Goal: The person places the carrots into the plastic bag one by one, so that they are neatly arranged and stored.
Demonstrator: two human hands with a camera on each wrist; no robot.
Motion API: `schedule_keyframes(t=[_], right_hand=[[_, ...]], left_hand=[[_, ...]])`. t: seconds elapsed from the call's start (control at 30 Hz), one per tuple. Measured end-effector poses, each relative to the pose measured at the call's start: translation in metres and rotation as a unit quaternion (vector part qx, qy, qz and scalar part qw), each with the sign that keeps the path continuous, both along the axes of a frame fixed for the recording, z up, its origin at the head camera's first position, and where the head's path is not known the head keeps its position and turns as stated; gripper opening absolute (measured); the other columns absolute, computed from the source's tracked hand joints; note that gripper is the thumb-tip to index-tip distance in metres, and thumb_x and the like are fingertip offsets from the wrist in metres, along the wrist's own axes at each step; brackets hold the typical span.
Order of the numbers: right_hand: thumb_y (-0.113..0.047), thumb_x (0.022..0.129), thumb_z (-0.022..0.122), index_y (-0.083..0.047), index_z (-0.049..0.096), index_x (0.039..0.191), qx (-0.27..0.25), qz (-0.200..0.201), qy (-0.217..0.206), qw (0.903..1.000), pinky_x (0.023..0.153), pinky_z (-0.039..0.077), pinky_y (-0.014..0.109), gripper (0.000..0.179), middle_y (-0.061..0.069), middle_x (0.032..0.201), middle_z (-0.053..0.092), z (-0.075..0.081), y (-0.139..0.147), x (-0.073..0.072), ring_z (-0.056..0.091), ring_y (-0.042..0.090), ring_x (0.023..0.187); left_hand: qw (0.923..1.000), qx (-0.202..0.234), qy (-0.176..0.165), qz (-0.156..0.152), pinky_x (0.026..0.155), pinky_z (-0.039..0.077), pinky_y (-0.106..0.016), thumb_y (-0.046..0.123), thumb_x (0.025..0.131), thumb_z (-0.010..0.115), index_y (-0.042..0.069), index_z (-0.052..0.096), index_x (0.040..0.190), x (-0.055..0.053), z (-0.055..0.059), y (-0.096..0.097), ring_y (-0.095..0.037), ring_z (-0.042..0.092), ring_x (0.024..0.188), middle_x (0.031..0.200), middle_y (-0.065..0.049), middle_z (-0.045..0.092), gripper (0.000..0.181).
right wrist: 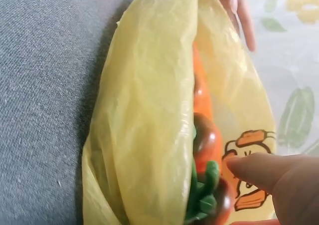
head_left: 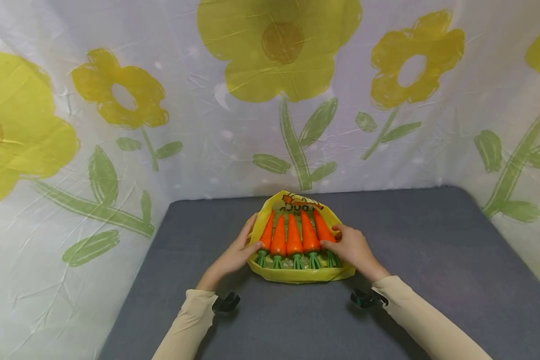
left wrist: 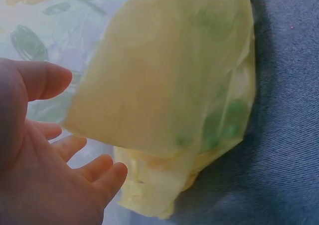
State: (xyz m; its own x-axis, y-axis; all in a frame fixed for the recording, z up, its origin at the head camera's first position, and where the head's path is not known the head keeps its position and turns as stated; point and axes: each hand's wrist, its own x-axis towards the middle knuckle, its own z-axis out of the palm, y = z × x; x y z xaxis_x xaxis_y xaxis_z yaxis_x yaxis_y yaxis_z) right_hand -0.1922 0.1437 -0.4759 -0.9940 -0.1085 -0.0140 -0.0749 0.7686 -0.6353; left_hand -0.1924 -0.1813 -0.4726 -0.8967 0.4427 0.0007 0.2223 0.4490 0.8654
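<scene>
A yellow plastic bag (head_left: 303,276) lies on the grey table with its mouth spread, and several orange toy carrots (head_left: 294,239) sit side by side in it. Their green tops (right wrist: 202,200) point towards the person. My left hand (head_left: 236,254) is at the bag's left side, thumb near the leftmost carrot. The left wrist view shows its fingers (left wrist: 107,177) loosely spread beside the yellow film. At the right side, my right hand (head_left: 353,247) has its thumb over the rightmost carrot (head_left: 322,227) and its index finger bent at that carrot's edge, pinching it.
The grey tabletop (head_left: 432,260) stretches to both sides of the bag. Behind it hangs a white cloth backdrop (head_left: 198,150) printed with yellow flowers. Dark cameras (head_left: 227,302) are strapped to both wrists, below beige sleeves (head_left: 191,320).
</scene>
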Motion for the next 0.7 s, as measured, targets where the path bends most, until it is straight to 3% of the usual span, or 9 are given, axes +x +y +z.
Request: schedule_keyframes(t=[0.1,0.23,0.43,0.57,0.7], right_hand=[[-0.040,0.088,0.073,0.002,0.059,0.132,0.001,0.002,0.002,1.0000,0.081,0.055,0.048,0.063,0.022,0.112,0.072,0.005,0.005,0.001,0.068,0.035,0.098],[-0.042,0.089,0.072,0.000,0.058,0.134,-0.009,0.008,0.000,0.9999,0.077,0.056,0.044,0.064,0.023,0.115,0.070,0.013,0.014,0.004,0.068,0.034,0.098],[-0.042,0.091,0.070,-0.002,0.056,0.137,-0.018,0.040,0.034,0.9984,0.075,0.057,0.042,0.063,0.021,0.120,0.068,0.028,0.028,0.008,0.068,0.032,0.099],[-0.047,0.093,0.066,-0.007,0.053,0.142,-0.018,0.082,0.069,0.9941,0.088,0.055,0.049,0.065,0.018,0.127,0.065,0.037,0.040,0.011,0.065,0.034,0.108],[-0.049,0.093,0.064,-0.016,0.048,0.148,0.017,0.121,0.117,0.9857,0.100,0.046,0.059,0.066,0.015,0.141,0.056,0.044,0.051,0.014,0.055,0.036,0.125]], left_hand=[[0.9998,0.002,0.019,-0.004,0.117,0.027,-0.063,0.019,0.105,0.049,0.024,-0.001,0.161,0.003,0.006,-0.001,-0.040,0.019,0.152,0.169,-0.010,0.004,0.076],[0.9988,-0.011,0.048,-0.002,0.119,0.021,-0.062,0.022,0.104,0.050,0.024,0.001,0.161,0.008,0.017,-0.001,-0.036,0.012,0.154,0.169,-0.009,0.006,0.075],[0.9933,-0.071,0.091,-0.006,0.117,0.019,-0.068,0.019,0.104,0.051,0.033,0.002,0.160,0.014,0.034,-0.001,-0.036,0.007,0.155,0.169,-0.003,0.007,0.076],[0.9821,-0.121,0.144,-0.015,0.116,0.021,-0.068,0.021,0.103,0.053,0.033,0.002,0.160,0.021,0.045,0.001,-0.036,0.007,0.155,0.169,-0.001,0.007,0.078],[0.9587,-0.189,0.211,-0.026,0.118,0.020,-0.066,0.028,0.102,0.055,0.026,0.003,0.161,0.028,0.052,0.003,-0.035,0.005,0.156,0.169,-0.003,0.006,0.079]])
